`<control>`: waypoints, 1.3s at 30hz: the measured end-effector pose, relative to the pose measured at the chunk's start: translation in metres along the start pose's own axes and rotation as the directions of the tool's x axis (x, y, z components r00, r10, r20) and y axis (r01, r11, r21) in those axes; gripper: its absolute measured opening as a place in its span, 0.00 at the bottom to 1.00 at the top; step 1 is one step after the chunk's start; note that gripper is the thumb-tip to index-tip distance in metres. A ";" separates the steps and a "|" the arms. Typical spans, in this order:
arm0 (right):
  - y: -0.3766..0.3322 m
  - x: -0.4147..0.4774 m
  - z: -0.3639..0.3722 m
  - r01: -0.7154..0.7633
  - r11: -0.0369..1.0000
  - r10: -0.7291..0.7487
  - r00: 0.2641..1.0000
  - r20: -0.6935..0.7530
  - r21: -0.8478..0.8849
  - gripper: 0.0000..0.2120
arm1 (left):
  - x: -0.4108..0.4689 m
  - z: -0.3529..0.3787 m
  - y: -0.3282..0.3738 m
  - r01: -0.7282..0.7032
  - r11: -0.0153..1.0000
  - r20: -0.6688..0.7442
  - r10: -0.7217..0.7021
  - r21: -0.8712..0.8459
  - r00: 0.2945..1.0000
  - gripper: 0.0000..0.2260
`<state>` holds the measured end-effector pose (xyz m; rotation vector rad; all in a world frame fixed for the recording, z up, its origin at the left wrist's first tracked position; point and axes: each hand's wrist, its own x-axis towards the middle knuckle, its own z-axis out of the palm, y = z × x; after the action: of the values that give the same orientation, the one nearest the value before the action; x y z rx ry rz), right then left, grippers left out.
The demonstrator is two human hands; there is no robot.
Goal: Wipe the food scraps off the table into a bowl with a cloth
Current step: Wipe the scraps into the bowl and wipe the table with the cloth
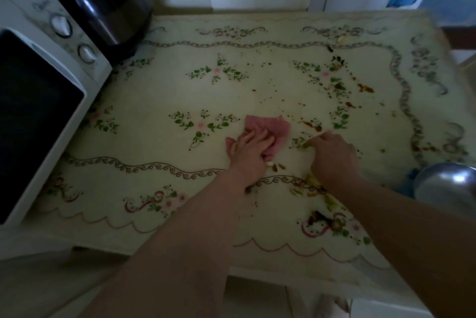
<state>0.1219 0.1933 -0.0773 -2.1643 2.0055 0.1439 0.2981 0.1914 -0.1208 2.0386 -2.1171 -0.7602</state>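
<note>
cloth under my left hand, scraps all around

the pink cloth (268, 128) lies crumpled near the middle of the table (159, 91), and my left hand (251, 151) presses down on it, fingers clenched into its near edge. my right hand (332, 156) sits just beside it, fingertips pinching at a greenish scrap (304, 146) on the floral tablecloth. brown and green food scraps (337, 86) scatter from there toward the far right corner and along the near edge. the metal bowl (445, 183) sits at the right edge. a white microwave (49, 101) and a dark cooker (108, 1) stand at left.
</note>
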 end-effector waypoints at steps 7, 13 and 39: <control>0.026 -0.019 -0.006 0.019 1.000 -0.018 0.999 0.041 -0.004 0.23 | -0.020 -0.007 0.042 0.023 0.834 -0.115 -0.103 -0.552 0.988 0.17; 0.019 -0.024 -0.011 0.084 0.996 -0.083 0.994 0.071 -0.001 0.22 | -0.049 -0.063 0.021 -0.054 0.408 -0.273 -0.498 -0.911 0.823 0.18; 0.065 -0.020 -0.018 0.308 0.939 -0.257 0.924 0.284 -0.152 0.15 | -0.077 0.036 0.037 0.518 0.842 -0.254 -0.540 -0.152 0.802 0.23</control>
<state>0.0545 0.2044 -0.0606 -2.3799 1.5726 0.5707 0.2570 0.2744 -0.1162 2.5464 -1.3445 -0.5329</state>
